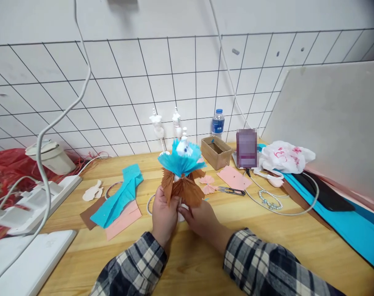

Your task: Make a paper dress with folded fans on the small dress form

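A small white dress form (184, 142) stands upright before me, wrapped in a ruffled blue paper collar (182, 162) with pleated brown paper (187, 191) flaring below it. My left hand (165, 216) is closed around its lower left side, the thumb pointing inward under the brown paper. From the right, my right hand (202, 220) grips the same form low down, thumb and fingers near its white base. The brown paper hides part of the fingers of both hands. Just right of the form lie a pink pleated paper piece (208, 185) and thread snips (232, 190).
Two bare white dress forms (158, 125) stand behind. Further right are a cardboard box (216, 152), a water bottle (218, 122), a phone-like device (246, 149) and a beaded string (270, 200). Blue crepe paper (117, 201) lies left, near a power strip (42, 205). A white cable (45, 172) hangs in front.
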The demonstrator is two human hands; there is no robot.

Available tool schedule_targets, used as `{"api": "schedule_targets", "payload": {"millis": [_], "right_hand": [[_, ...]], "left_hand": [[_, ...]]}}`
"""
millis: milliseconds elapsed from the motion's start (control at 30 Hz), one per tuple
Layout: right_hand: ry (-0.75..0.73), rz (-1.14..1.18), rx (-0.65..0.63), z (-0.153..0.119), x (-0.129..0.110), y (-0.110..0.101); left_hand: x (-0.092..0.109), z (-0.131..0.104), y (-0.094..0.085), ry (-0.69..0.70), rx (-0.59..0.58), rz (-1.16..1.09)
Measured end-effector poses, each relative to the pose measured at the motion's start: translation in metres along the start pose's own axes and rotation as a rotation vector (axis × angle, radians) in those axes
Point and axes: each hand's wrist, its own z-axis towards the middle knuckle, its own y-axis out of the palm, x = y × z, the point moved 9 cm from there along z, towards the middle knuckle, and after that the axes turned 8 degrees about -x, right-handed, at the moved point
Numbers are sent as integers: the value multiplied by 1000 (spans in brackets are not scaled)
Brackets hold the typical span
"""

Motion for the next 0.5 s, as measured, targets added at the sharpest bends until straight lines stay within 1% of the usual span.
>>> {"api": "schedule_targets", "payload": {"millis": [33,100,167,200,233,300,333,367,400,433,500], "right_hand": [[7,-27,4,5,2,0],[41,-77,-1,18,11,-1],[113,-116,11,31,25,-7],[151,-130,24,36,32,-10],[184,-142,37,41,38,-14],[227,-167,53,47,48,-19],[231,-176,55,50,51,-20],[228,-183,53,53,52,-20],[223,-188,50,55,53,-20],[220,-192,45,58,54,-19],[223,-200,34,64,56,-17]], "left_hand": [[0,3,2,-2,-10,13],[-2,11,5,-26,-67,79],[-4,19,0,-50,-129,183],[-3,22,-8,-51,-140,252],[1,25,-22,-31,-121,333],[14,29,-52,38,-90,574],[22,29,-65,71,-114,731],[26,28,-71,94,-201,877],[28,25,-73,126,-334,985],[28,20,-74,154,-465,1058],[24,9,-72,167,-673,1178]]}}
